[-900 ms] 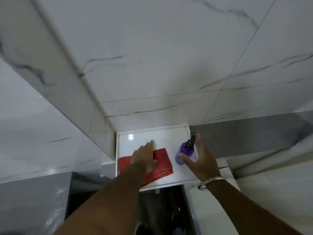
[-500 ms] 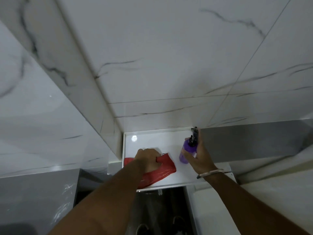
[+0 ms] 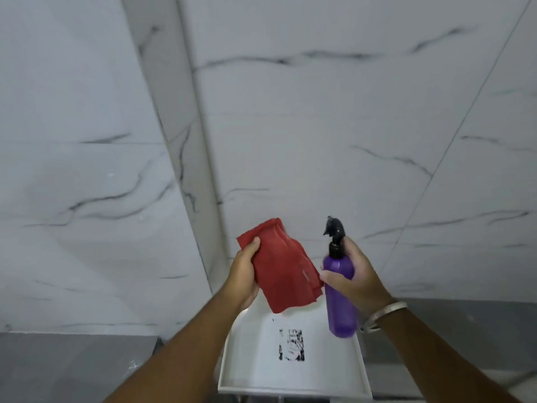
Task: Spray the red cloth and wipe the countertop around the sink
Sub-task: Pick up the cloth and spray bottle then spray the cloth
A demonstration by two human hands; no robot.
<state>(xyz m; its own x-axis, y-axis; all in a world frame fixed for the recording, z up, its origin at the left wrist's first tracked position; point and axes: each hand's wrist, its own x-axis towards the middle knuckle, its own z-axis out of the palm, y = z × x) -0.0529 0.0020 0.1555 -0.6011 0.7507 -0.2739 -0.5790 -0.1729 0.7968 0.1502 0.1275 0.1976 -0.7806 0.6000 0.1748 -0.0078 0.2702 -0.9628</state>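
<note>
Left hand (image 3: 242, 276) grips red cloth (image 3: 280, 266) raised, face exposed for spraying | right hand (image 3: 353, 276) wraps purple spray bottle (image 3: 340, 292) beside it, above white tray (image 3: 293, 382) | your nozzle direction unclear.

Left hand (image 3: 244, 276) fingers hidden behind red cloth (image 3: 280, 264); tray (image 3: 232, 370) dark print blurred, unreadable; sink unseen.
</note>
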